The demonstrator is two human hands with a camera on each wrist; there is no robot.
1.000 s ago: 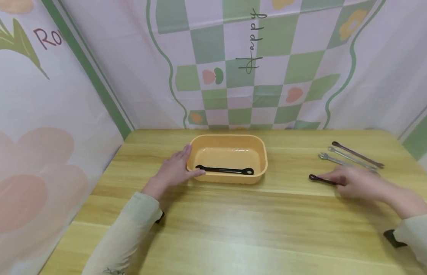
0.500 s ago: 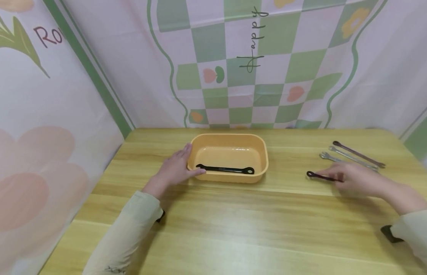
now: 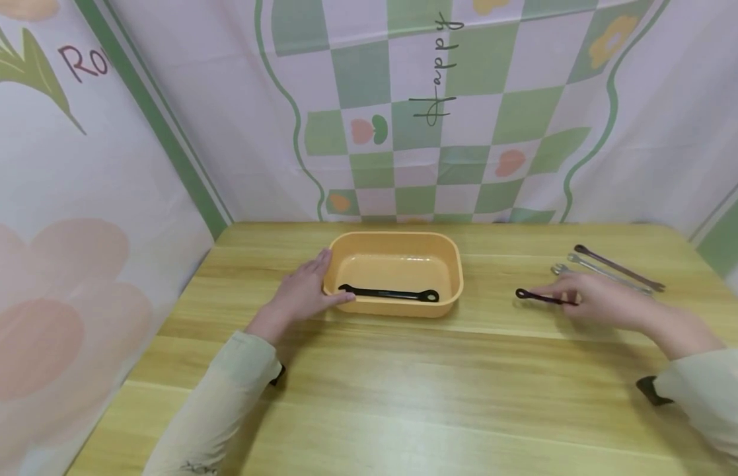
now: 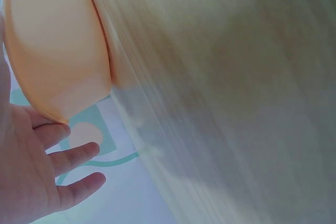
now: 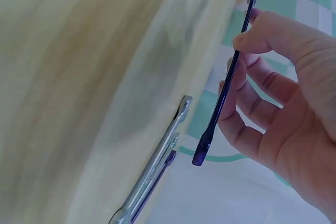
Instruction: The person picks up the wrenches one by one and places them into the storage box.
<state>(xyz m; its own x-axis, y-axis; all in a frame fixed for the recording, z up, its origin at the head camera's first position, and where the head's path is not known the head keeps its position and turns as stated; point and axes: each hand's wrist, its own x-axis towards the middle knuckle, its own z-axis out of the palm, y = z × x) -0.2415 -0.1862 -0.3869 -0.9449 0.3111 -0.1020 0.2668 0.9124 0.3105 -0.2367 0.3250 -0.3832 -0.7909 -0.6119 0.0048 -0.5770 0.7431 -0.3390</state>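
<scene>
My left hand rests on the left end of a yellow plastic tray, its thumb at the front corner of the rim. In the left wrist view several fingers extend loosely beyond the tray's rim. A black wrench lies inside the tray along its front wall. To the right, my right hand pinches a dark purple wrench between thumb and fingers. The right wrist view shows this dark wrench raised off the table, with both ends showing.
Behind the right hand lie a silver wrench and a dark reddish one; another silver wrench is mostly covered by the hand. Patterned cloth hangs along the table's back edge. The tabletop is wood-grained.
My right hand, holding the dark purple wrench, has moved left and slightly back, closer to the tray. The left hand and the tray have stayed in place.
</scene>
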